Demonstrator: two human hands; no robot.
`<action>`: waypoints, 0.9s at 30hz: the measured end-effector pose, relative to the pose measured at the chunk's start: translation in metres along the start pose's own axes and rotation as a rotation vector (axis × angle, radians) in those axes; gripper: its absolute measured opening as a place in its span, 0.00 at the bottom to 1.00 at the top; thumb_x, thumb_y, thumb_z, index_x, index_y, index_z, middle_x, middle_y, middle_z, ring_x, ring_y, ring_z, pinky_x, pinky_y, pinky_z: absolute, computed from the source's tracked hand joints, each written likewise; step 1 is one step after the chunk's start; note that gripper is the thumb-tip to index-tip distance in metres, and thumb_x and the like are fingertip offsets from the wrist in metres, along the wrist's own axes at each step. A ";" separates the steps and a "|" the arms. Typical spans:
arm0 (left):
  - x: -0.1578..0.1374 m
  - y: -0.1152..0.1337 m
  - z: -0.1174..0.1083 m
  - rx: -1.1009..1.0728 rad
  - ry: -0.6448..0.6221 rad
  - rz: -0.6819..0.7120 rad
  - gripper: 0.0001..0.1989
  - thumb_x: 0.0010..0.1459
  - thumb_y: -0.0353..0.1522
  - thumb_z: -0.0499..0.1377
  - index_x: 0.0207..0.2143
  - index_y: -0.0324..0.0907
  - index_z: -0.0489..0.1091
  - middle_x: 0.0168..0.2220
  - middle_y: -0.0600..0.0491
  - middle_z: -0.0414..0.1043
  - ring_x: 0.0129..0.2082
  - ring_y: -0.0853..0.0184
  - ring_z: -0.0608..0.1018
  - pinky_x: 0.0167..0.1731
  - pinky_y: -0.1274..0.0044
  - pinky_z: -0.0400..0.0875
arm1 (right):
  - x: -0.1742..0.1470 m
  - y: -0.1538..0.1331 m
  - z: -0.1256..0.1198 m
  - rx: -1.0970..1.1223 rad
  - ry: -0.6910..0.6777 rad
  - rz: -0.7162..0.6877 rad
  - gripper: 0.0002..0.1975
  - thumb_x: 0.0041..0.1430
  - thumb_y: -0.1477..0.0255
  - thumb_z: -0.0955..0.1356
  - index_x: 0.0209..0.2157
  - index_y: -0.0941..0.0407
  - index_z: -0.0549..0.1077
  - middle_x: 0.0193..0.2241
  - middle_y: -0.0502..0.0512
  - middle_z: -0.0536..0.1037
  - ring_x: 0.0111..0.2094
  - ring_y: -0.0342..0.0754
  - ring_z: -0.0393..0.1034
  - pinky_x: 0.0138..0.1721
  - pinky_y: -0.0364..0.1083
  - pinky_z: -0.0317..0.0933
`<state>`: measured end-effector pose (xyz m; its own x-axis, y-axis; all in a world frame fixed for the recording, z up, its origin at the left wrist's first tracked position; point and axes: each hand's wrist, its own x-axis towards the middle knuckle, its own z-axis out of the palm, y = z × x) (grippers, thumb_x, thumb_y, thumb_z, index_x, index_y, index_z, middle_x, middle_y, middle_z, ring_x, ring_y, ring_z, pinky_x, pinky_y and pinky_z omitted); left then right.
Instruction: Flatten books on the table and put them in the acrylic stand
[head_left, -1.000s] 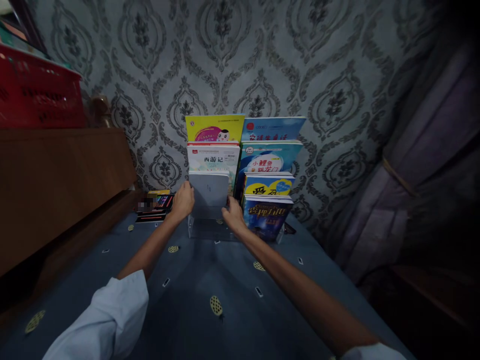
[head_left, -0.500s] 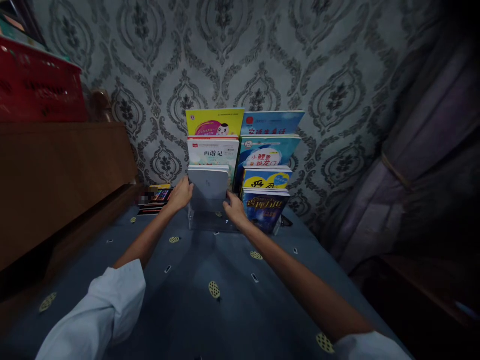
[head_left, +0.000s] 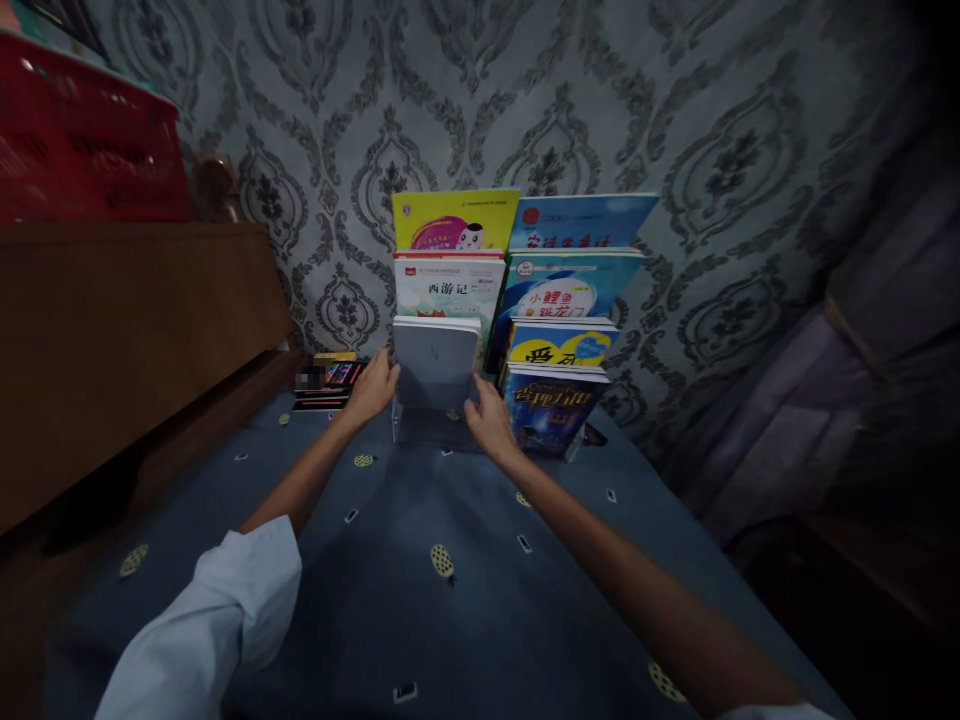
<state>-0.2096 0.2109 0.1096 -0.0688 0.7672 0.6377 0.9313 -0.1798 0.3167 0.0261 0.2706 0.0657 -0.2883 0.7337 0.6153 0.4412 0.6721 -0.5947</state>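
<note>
gray book [head_left: 435, 348], left hand [head_left: 374, 388], right hand [head_left: 492, 420] alongside

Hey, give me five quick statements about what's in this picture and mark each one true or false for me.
1. The gray book stands between the left hand and the right hand. True.
2. The yellow-green book stands in front of the gray book. False: it stands behind it.
3. The dark blue book is at the front of its column of books. True.
4. The wallpaper behind the books is plain. False: it has an ornate gray pattern.
5. The curtain hangs at the left of the picture. False: it hangs at the right.
</note>
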 end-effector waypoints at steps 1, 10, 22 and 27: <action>-0.009 -0.006 0.003 0.017 0.001 -0.005 0.16 0.68 0.31 0.47 0.55 0.36 0.59 0.50 0.41 0.70 0.52 0.59 0.74 0.52 0.67 0.69 | -0.010 0.000 0.000 0.015 0.015 -0.031 0.29 0.59 0.75 0.62 0.62 0.63 0.64 0.60 0.68 0.70 0.62 0.57 0.64 0.63 0.59 0.58; -0.065 -0.097 0.020 0.423 -0.182 -0.430 0.20 0.63 0.31 0.54 0.56 0.33 0.62 0.58 0.33 0.66 0.60 0.49 0.68 0.57 0.59 0.65 | -0.132 0.014 0.025 0.129 -0.320 -0.041 0.24 0.64 0.72 0.61 0.60 0.54 0.68 0.60 0.61 0.71 0.62 0.54 0.65 0.62 0.60 0.61; -0.016 -0.146 0.052 0.662 -0.322 -0.390 0.28 0.65 0.37 0.52 0.64 0.35 0.58 0.66 0.34 0.58 0.68 0.49 0.58 0.61 0.56 0.58 | -0.141 0.011 0.020 0.048 -0.420 -0.071 0.19 0.66 0.72 0.61 0.55 0.55 0.73 0.61 0.63 0.70 0.62 0.56 0.64 0.62 0.61 0.60; -0.006 -0.151 0.053 0.682 -0.346 -0.345 0.24 0.65 0.35 0.52 0.61 0.35 0.61 0.60 0.32 0.65 0.62 0.46 0.66 0.56 0.54 0.63 | -0.141 0.005 0.017 -0.020 -0.462 -0.108 0.19 0.67 0.73 0.60 0.56 0.55 0.73 0.61 0.63 0.70 0.62 0.57 0.64 0.62 0.62 0.61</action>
<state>-0.3307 0.2660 0.0213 -0.3792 0.8766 0.2963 0.8980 0.4259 -0.1109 0.0544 0.1728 -0.0329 -0.6792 0.6305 0.3758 0.4027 0.7482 -0.5274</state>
